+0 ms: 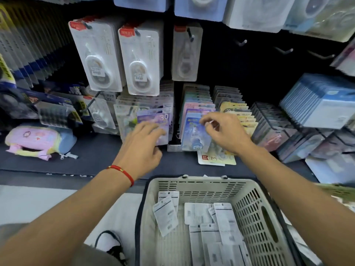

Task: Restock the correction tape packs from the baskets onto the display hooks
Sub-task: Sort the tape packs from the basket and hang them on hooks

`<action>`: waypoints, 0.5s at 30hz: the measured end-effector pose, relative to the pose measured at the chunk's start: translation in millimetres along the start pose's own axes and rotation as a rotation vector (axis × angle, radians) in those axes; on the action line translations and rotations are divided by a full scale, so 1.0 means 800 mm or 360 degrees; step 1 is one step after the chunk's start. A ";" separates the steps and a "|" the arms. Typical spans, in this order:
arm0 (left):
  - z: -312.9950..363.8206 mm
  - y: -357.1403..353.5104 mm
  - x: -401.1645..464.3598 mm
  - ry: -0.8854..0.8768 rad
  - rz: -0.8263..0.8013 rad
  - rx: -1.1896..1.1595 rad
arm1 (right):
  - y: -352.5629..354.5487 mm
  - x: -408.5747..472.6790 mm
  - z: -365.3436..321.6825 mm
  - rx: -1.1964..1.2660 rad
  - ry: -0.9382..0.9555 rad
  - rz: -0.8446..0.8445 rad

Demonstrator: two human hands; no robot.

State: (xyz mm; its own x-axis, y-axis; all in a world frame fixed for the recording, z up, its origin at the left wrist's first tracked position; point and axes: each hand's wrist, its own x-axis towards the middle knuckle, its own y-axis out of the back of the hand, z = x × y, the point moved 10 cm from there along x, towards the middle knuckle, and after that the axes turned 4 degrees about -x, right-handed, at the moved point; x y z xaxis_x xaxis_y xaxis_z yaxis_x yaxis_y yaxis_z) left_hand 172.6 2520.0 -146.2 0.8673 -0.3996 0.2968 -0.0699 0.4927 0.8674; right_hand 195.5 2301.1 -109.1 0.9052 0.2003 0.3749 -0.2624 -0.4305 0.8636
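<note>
At mid-frame, the left hand [143, 142] presses flat on a purple carded pack [155, 121]; the right hand [222, 129] seemingly pinches a blue carded pack [193, 131] above the slotted beige plastic basket [255, 204].

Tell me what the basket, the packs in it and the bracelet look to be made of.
Basket: looks like rigid moulded plastic, matt cream, given its slotted walls and cut-out handle.
Packs: probably printed white card backs, flat, with barcodes; any clear blister fronts lie hidden face down.
Bracelet: seems to be red cord or thread, thin, with a small gold-coloured bead, on the left wrist.
</note>
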 end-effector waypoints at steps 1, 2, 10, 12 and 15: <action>-0.002 -0.030 -0.017 0.0059 -0.0115 0.0015 | -0.012 -0.024 0.015 0.0028 -0.0067 -0.0108; -0.007 -0.064 -0.038 0.0146 -0.0256 0.0043 | -0.029 -0.049 0.032 0.0047 -0.0148 -0.0251; -0.034 -0.253 -0.203 0.0621 -0.0789 0.0409 | -0.227 -0.305 0.183 -0.0274 -0.0890 -0.1688; -0.024 -0.254 -0.204 0.0626 -0.0674 0.0430 | -0.262 -0.367 0.206 -0.0274 -0.1146 -0.1689; -0.011 -0.256 -0.200 0.0565 -0.0634 0.0454 | -0.304 -0.427 0.214 -0.0279 -0.1372 -0.1532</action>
State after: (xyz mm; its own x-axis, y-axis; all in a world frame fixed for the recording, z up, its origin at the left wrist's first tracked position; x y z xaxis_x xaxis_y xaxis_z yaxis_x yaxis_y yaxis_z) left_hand 52.1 2489.5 -375.0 0.9621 -0.2038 -0.1815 0.2070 0.1117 0.9719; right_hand 7.2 2186.7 -505.2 0.6578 -0.2918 -0.6944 0.6271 -0.2984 0.7195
